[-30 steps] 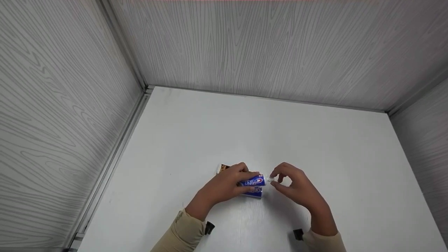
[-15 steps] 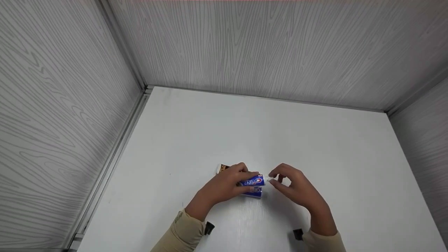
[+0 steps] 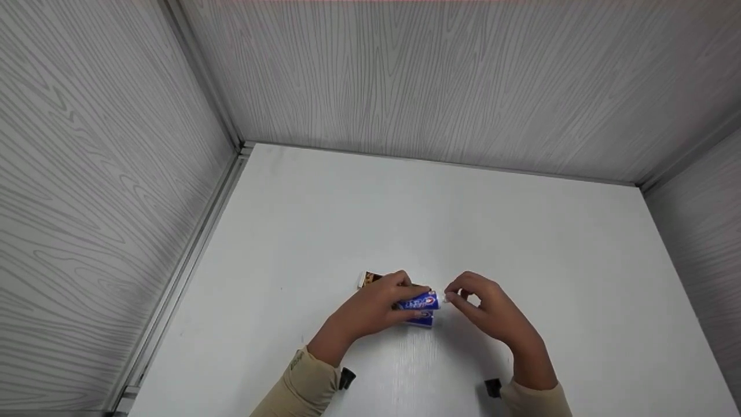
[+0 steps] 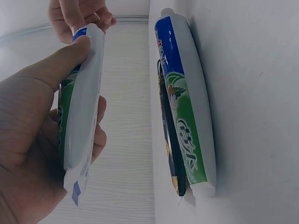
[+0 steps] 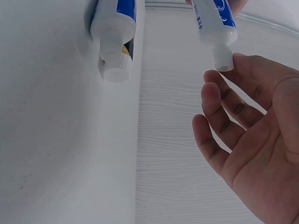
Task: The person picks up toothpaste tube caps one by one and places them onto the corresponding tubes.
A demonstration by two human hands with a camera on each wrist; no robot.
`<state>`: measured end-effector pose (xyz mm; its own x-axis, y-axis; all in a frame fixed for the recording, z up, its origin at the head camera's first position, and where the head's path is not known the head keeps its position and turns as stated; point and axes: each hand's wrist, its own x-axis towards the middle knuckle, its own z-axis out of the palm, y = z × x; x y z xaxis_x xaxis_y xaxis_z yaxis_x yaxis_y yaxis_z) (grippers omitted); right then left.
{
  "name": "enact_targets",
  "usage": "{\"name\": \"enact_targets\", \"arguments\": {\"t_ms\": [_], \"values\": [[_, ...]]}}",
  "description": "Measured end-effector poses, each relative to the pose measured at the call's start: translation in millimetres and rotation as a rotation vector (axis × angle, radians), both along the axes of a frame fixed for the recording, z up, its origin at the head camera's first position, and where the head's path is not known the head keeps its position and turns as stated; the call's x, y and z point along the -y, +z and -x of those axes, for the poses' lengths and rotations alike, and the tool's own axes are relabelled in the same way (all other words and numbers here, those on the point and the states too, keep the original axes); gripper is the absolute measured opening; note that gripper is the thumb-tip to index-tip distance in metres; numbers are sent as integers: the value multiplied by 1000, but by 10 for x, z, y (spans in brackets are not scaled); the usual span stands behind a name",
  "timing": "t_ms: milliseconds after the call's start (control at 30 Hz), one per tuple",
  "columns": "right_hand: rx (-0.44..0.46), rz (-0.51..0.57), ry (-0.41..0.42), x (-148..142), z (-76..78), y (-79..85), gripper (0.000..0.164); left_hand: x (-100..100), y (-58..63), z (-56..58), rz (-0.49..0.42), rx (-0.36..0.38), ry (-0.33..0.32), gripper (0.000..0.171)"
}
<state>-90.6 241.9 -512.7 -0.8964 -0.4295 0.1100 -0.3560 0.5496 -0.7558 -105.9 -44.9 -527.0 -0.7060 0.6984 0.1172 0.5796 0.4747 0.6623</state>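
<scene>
My left hand grips a blue, green and white toothpaste tube by its body, thumb along one side and fingers round the other. The tube is held above the table, its white cap pointing right. At that cap, the thumb and fingertips of my right hand pinch it, while the other fingers are loosely bent. A second toothpaste tube of the same look lies on the table below the held one. Close alongside it is a dark tube with gold marks, partly hidden by the left hand in the head view.
The white table extends around the hands, with grey wood-grain panels behind it and at both sides. A black piece sits at the left cuff and another black piece at the right cuff.
The right thumb and fingertips have shifted slightly at the cap, closing nearer together. The held tube's cap end has moved a little towards the person. The left hand has hardly moved.
</scene>
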Motion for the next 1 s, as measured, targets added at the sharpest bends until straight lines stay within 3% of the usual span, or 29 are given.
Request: {"name": "enact_targets", "arguments": {"t_ms": [400, 600, 1000], "values": [[-42, 10, -26, 1, -29, 41, 12, -1, 85, -11, 24, 6, 12, 49], [-21, 4, -13, 11, -41, 56, 30, -9, 82, -7, 25, 22, 17, 49], [6, 7, 9, 9, -34, 31, 29, -16, 79, -32, 14, 21, 11, 48]]}}
